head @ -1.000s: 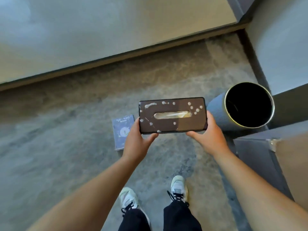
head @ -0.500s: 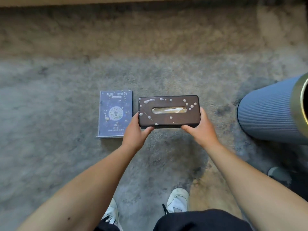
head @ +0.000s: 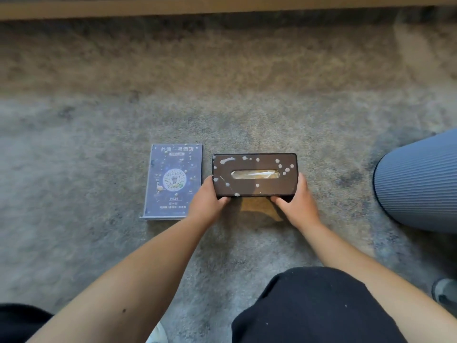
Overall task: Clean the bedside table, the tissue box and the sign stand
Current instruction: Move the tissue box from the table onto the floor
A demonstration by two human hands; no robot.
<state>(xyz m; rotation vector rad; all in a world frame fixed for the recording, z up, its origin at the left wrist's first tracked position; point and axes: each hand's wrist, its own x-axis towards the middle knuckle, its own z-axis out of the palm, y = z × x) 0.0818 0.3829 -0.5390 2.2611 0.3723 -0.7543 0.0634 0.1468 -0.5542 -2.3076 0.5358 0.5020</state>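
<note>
Dark brown, with white spatter on its lid: one tissue box [head: 254, 175], at centre frame, low over the grey carpet [head: 99, 243]. You grip it with both hands. Your left hand [head: 207, 197] clamps the box's left end, thumb on the lid edge, fingers curled under the near side. Your right hand [head: 298, 201] mirrors this at the right end. I cannot tell whether the box's base touches the carpet; its near edge shows a lit patch beneath.

Count: one tissue box, one sign stand [head: 173, 181], one ribbed blue-grey bin [head: 418, 184], two hands.

The sign stand lies flat on the carpet, face up, left of centre. Its right edge runs just beside the box's left end and your left hand, with a narrow gap at the top. Its printed face is purple-blue with pale specks.

The bin lies at the right edge of the frame, well apart from the box, with a strip of carpet between it and your right hand.

Open carpet lies above the box as far as a wooden edge [head: 222, 8] along the top of the frame, and over the whole left third. Below, your dark-clothed knee [head: 316, 305] fills the lower right.
</note>
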